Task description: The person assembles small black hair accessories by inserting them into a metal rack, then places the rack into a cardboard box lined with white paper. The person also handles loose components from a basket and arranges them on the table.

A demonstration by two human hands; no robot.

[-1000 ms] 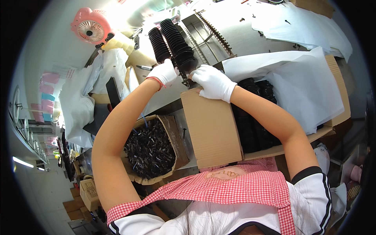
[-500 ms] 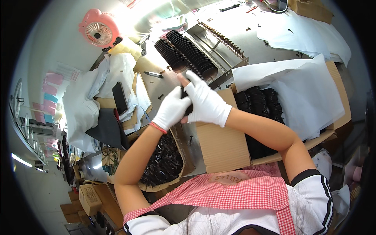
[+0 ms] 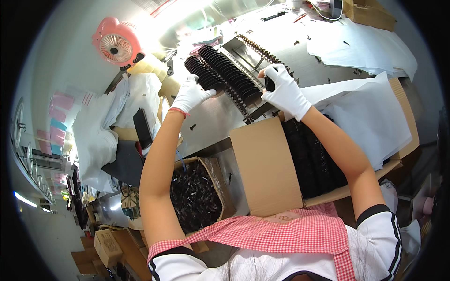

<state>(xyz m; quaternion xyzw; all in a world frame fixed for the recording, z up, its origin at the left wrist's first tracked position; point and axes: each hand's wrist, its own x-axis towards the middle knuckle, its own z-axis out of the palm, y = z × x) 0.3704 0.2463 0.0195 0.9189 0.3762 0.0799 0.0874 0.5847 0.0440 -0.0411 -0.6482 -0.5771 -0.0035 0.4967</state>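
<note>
My right hand (image 3: 287, 93), in a white glove with bare fingertips, pinches a small dark rounded part (image 3: 269, 84) beside the near right end of a metal rack (image 3: 253, 114). Two rows of thin black discs (image 3: 229, 70) stand on edge in this rack. The white-gloved left hand (image 3: 191, 93) is at the near end of the left row of discs (image 3: 202, 77), thumb and fingers spread apart. Whether its fingertips touch the discs I cannot tell. A row of brass-coloured pins (image 3: 262, 49) lines the rack's far right side.
An open carton (image 3: 267, 168) with bundled black pieces and white sheets (image 3: 370, 122) stands right of centre. Left of it is a box of loose black parts (image 3: 194, 199). A phone (image 3: 142, 127), papers and a pink fan (image 3: 117, 42) are at the left. Loose screws (image 3: 192, 127) lie about.
My hands were together in front of the rack around a dark part. They have separated: the left went up-left to the discs, the right moved up-right with the dark part.
</note>
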